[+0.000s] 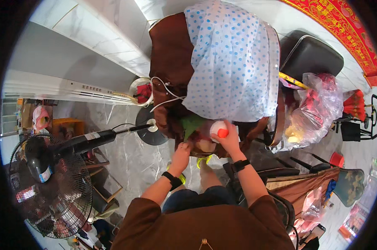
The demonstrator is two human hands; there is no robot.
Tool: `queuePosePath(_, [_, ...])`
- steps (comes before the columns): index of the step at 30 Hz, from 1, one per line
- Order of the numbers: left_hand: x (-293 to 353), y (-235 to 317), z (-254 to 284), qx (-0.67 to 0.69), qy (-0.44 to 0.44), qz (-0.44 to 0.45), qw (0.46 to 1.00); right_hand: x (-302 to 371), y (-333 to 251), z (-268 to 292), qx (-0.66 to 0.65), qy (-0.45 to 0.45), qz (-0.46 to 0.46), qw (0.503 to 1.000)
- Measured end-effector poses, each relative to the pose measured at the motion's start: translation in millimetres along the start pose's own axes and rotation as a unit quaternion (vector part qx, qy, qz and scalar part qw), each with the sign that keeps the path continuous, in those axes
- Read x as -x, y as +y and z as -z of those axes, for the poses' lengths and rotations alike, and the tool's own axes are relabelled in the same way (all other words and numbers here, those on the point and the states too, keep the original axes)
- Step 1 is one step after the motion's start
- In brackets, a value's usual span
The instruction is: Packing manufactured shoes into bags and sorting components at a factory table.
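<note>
My right hand (pixel 229 141) holds a round white thing with an orange-red patch (pixel 218 126), fingers curled round its right side; its exact kind does not show. Lower left of it, my left hand (pixel 182 155) is closed, its fingertips pressed together by the near edge of a brown cover; what they pinch is hidden. Between and beyond the hands lie a green leaf-shaped piece (pixel 191 125) and a blurred pale, pinkish pile (pixel 204 143). Over the brown cover (pixel 171 54) spreads a white cloth with blue dots (pixel 232 62).
A black standing fan (pixel 51 183) is at the left, its round base (pixel 151 127) near the brown cover. A white cord (pixel 167 91) lies on the cover. At the right are a black chair (pixel 311 58) and a clear plastic bag (pixel 317 112) with colourful contents.
</note>
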State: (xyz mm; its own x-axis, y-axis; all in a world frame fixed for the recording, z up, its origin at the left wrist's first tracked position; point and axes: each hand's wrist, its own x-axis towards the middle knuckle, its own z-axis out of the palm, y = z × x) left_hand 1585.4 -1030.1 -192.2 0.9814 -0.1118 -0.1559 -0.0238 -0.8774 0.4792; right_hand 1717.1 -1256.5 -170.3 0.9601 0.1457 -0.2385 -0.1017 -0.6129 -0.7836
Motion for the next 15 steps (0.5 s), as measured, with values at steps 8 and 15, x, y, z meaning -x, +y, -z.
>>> queuePosePath(8, [6, 22, -7, 0.016, -0.009, 0.023, 1.000, 8, -24, -64, -0.044, -0.052, 0.073, 0.995])
queuePosePath(15, [12, 12, -6, 0.042, 0.011, -0.013, 0.999, -30, 34, -162, 0.193, -0.084, 0.098, 0.973])
